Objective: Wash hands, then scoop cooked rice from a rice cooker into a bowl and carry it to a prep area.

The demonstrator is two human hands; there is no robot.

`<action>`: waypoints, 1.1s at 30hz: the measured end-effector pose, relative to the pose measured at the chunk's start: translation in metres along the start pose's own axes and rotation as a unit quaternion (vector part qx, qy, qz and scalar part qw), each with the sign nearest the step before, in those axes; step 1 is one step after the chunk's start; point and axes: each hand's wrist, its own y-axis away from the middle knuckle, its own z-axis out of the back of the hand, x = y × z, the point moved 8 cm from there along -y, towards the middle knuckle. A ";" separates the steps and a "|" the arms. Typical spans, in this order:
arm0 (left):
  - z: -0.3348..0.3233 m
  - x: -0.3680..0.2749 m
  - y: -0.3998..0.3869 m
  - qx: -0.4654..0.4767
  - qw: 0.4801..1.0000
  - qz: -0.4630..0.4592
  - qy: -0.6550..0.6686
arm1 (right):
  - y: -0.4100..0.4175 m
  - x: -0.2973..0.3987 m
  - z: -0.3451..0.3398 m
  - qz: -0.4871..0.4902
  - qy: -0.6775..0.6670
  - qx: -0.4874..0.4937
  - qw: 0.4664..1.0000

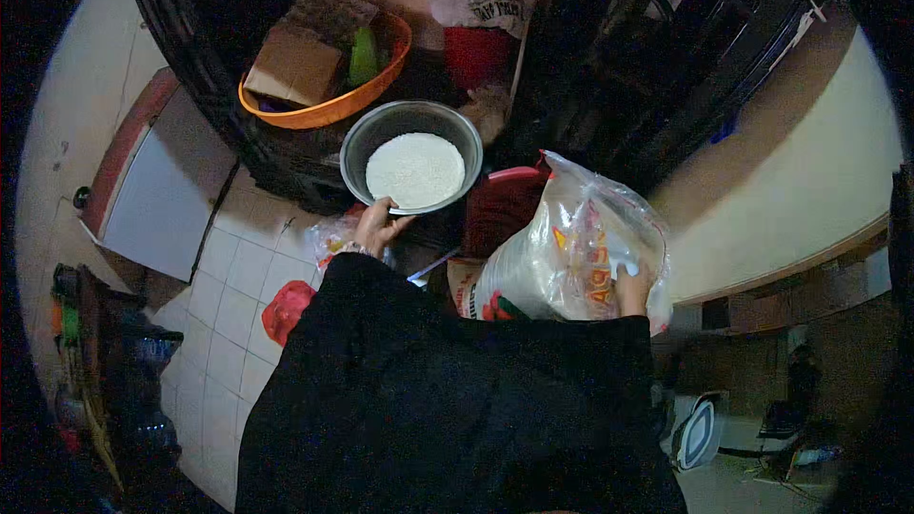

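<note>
A round metal bowl (pixel 350 150) holds a heap of white grain (pixel 415 170), which looks like rice. My left hand (pixel 378 227) grips the bowl's near rim, thumb at the edge. To the right stands a large translucent plastic sack (pixel 532 264) with printed writing, bulging with pale contents. My right hand (pixel 630 289) is inside or behind the clear plastic at the sack's open top, by a whitish object (pixel 623 255) that may be a cup or scoop. The plastic blurs its fingers, so its grip cannot be made out.
Beyond the bowl, an orange basin (pixel 325 114) holds a cardboard box (pixel 296 66) and a green item. A red container (pixel 477 57) with a cloth-like sack on top stands behind. A red plastic bag (pixel 288 310) lies on the tiled floor at left. Dark furniture rises at upper right.
</note>
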 end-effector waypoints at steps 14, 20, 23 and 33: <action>-0.003 -0.053 -0.111 -0.026 0.998 -0.051 -0.021 | 0.072 0.024 0.069 0.145 -0.190 -0.067 0.969; -0.021 -0.025 -0.071 0.073 0.980 -0.165 -0.085 | 0.077 0.073 0.071 0.188 -0.158 -0.096 0.965; -0.037 0.031 -0.027 0.084 0.995 -0.050 -0.036 | 0.081 0.087 0.065 0.201 -0.189 -0.088 0.957; -0.068 0.082 0.217 0.118 0.973 -0.121 -0.158 | 0.142 0.193 -0.008 0.368 -0.338 0.127 0.857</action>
